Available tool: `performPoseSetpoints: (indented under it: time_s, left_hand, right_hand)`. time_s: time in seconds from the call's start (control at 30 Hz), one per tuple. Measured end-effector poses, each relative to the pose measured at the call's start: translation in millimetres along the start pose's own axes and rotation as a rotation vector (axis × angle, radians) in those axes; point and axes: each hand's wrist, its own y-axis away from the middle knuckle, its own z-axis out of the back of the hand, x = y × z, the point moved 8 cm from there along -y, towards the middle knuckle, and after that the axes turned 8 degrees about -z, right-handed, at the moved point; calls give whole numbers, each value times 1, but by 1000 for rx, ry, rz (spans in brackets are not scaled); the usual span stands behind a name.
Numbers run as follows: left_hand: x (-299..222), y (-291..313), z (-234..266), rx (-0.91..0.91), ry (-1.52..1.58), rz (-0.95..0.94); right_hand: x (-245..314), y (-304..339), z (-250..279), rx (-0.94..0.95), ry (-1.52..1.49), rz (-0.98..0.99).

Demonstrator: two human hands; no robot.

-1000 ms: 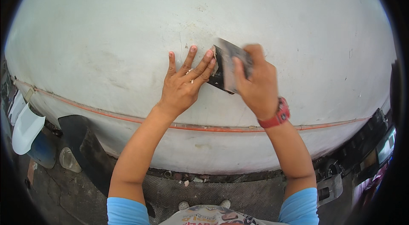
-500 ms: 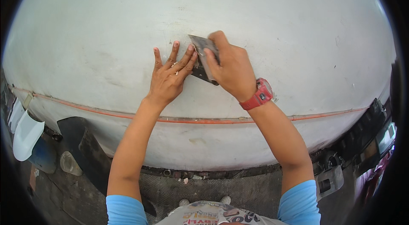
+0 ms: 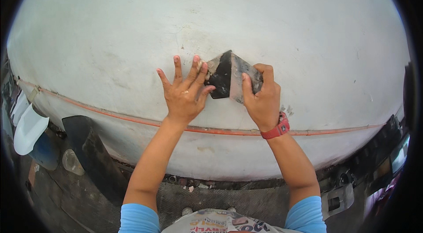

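- Head view: your left hand [image 3: 185,96] is fanned wide, thumb lapping the near left edge of a flat black sheet [image 3: 221,81] between your hands; whether it grips that, you can't tell.
- Your right hand [image 3: 263,98] pinches a scuffed grey flat plate [image 3: 246,67], right of the sheet.
- Lumpy beige paste [image 3: 214,63] lies unsmoothed at the sheet's far left; what's done otherwise is unclear.

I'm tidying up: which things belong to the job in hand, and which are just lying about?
Seem in use:
grey flat tool, in the right hand
black flat piece, at the left hand
pale surface

Apparently lying about:
white curved piece
dark curved panel
clear tub
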Motion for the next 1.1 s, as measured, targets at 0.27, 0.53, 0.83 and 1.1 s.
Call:
performPoseSetpoints:
  time_s: [0.27,0.53,0.83,1.1]
  left_hand:
    - [-2,10,-18,80,-6,20]
    - [-3,11,-17,109,7,-5]
    - [-5,13,-19,90,59,12]
    - [-3,11,-18,123,54,-58]
  right_hand:
    - [44,-34,-45,251,139,200]
    - [50,-32,-51,252,142,170]
    - [33,0,-35,164,151,108]
    - [34,-2,-38,206,166,80]
